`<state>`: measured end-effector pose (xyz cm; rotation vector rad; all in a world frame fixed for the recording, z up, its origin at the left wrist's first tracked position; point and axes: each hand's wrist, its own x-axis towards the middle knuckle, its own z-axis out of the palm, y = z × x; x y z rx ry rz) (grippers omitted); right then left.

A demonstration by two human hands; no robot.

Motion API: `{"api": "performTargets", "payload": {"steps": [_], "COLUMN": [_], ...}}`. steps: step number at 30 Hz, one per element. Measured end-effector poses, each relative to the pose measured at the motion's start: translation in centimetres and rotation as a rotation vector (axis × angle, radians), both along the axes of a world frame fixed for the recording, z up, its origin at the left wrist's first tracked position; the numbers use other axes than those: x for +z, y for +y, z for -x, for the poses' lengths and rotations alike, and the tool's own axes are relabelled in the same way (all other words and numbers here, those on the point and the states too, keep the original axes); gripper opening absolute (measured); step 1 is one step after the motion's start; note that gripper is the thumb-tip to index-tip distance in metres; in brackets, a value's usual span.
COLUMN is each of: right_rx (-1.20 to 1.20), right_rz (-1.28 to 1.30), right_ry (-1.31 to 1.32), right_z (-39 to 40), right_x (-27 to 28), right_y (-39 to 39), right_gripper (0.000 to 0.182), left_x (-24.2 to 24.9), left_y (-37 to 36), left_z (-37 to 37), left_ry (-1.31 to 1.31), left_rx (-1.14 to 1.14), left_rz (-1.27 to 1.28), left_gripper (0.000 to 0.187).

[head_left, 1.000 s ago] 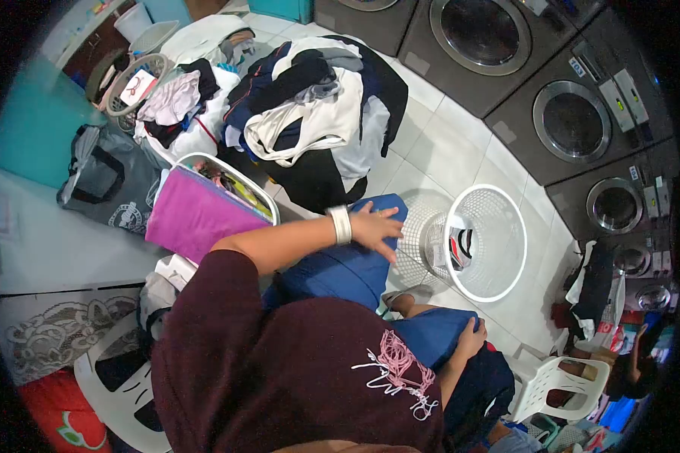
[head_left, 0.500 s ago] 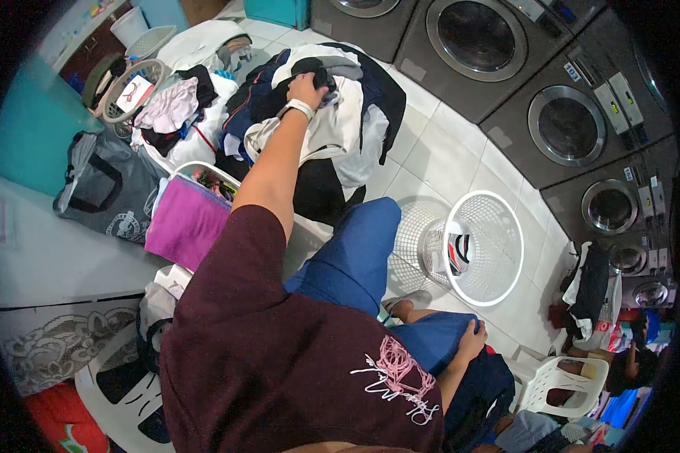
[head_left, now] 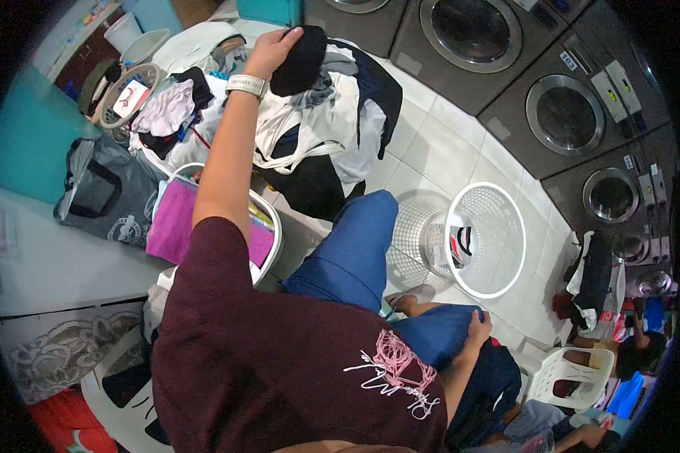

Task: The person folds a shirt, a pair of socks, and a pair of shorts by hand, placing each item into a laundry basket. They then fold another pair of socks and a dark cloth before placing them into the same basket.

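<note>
My left hand [head_left: 270, 54], with a pale watch on the wrist, pinches a black piece of clothing [head_left: 302, 66] and holds it up over the far side of a big clothes pile [head_left: 317, 128]. What kind of garment it is does not show. White, grey, navy and black clothes make up the pile on the floor. On my blue-clad knee lies my right hand [head_left: 479, 329], fingers laid over the cloth and holding nothing. Beyond that knee stands a white slatted basket [head_left: 506, 283] with a black, white and red item [head_left: 460, 246] inside.
Dark front-loading machines [head_left: 563, 113] line the upper right. At left are a grey bag [head_left: 106, 189], a purple towel [head_left: 172, 223] hanging over a white basket, and another clothes heap [head_left: 162, 113]. A white chair [head_left: 570, 377] and people are at lower right.
My left hand has risen from the pile toward the upper left, lifting the black clothing out. White clothes beneath it are now uncovered. My right hand stays on the knee.
</note>
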<state>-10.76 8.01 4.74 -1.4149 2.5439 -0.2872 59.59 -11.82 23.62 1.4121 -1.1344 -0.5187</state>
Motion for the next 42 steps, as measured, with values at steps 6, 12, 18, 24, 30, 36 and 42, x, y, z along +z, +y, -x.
{"api": "performTargets", "payload": {"steps": [6, 12, 18, 24, 30, 36, 42], "right_rx": [0.431, 1.061, 0.535, 0.473, 0.150, 0.050, 0.421], "right_rz": [0.136, 0.072, -0.146, -0.163, -0.244, -0.319, -0.307], "right_ry": [-0.858, -0.972, -1.635, -1.706, -1.758, -1.812, -1.895], "right_z": [-12.0, -26.3, -26.4, -24.8, -25.2, -25.0, -24.8], "right_x": [8.2, 15.5, 16.9, 14.4, 7.7, 7.9, 11.2], "right_y": [-6.1, -6.3, -4.7, -3.7, -2.5, -2.1, -0.9], "right_gripper": [0.043, 0.057, 0.038, 0.034, 0.022, 0.026, 0.049], "left_x": [4.7, 2.8, 0.8, -2.8, -9.3, -8.0, -6.2], "left_y": [5.3, 8.5, 10.0, 10.6, 14.7, 19.8, 20.1], "left_z": [11.9, 22.3, 23.2, 23.4, 24.7, 25.2, 24.9], "left_ry": [0.147, 0.611, 0.997, 0.932, -0.381, -0.600, -0.632], "left_rx": [-0.580, -0.713, -0.643, -0.503, -0.226, -0.927, -0.962], "left_rz": [-0.113, -0.194, -0.206, -0.173, -0.007, -0.168, -0.231], "left_gripper": [0.035, 0.031, 0.028, 0.027, 0.043, 0.072, 0.088]}}
